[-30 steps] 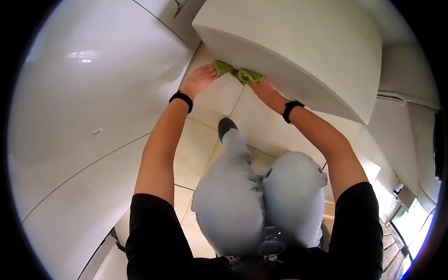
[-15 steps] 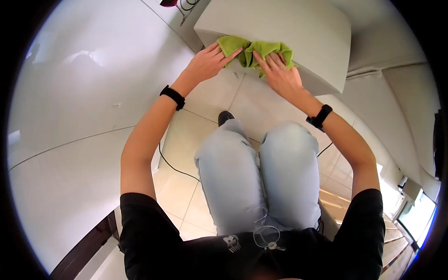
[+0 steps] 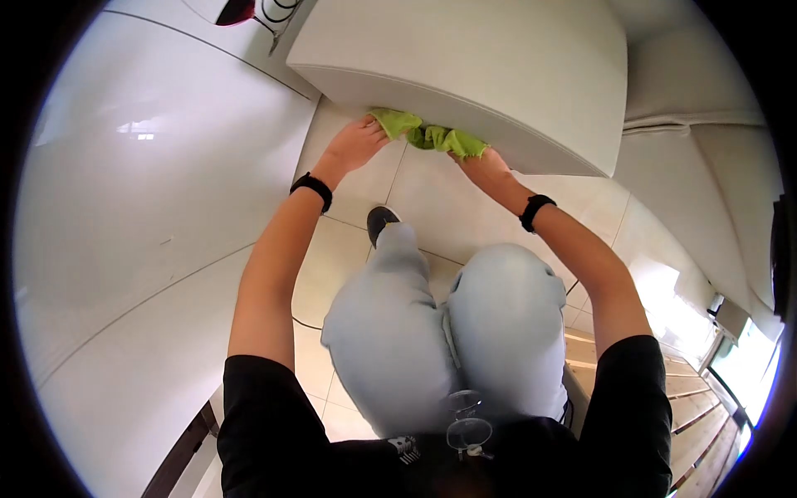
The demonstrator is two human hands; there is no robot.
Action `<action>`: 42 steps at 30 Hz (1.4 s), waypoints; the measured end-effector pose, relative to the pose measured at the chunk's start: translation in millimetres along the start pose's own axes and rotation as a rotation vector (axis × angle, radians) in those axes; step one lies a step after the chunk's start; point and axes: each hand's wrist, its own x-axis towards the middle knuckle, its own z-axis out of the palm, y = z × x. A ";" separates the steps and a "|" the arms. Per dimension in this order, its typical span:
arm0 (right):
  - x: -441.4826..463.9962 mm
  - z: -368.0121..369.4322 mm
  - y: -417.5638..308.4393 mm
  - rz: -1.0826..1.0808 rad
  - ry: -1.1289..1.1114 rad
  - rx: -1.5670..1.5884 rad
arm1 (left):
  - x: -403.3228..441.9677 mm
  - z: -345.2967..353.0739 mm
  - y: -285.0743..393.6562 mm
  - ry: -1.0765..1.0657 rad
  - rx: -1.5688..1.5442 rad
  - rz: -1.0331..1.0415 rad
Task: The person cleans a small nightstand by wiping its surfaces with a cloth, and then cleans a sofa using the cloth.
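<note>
A crumpled green cloth (image 3: 436, 138) stretches between my two hands, bunched in its middle. It lies against the lower front side of the pale upholstered ottoman (image 3: 465, 66). My left hand (image 3: 357, 143) is closed on the cloth's left end, fingers toward the ottoman. The cloth's right end is in my right hand (image 3: 490, 168), whose fingers are mostly hidden behind the fabric. Both wrists wear black bands.
A glossy white surface (image 3: 149, 191) fills the left side, with a dark red glass (image 3: 237, 12) near its far end. A pale sofa (image 3: 706, 183) stands to the right. Wooden slats (image 3: 693, 407) are at lower right. Below are floor tiles (image 3: 432, 199) and my shoe (image 3: 381, 222).
Both hands have drawn the cloth down from the ottoman's top edge to its front side, nearer me. The view has shifted, showing more of the ottoman's top and the red glass.
</note>
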 end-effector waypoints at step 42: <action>-86.2 39.5 -4.4 0.202 -0.258 0.427 | 82.3 -24.9 57.7 0.043 -0.220 0.205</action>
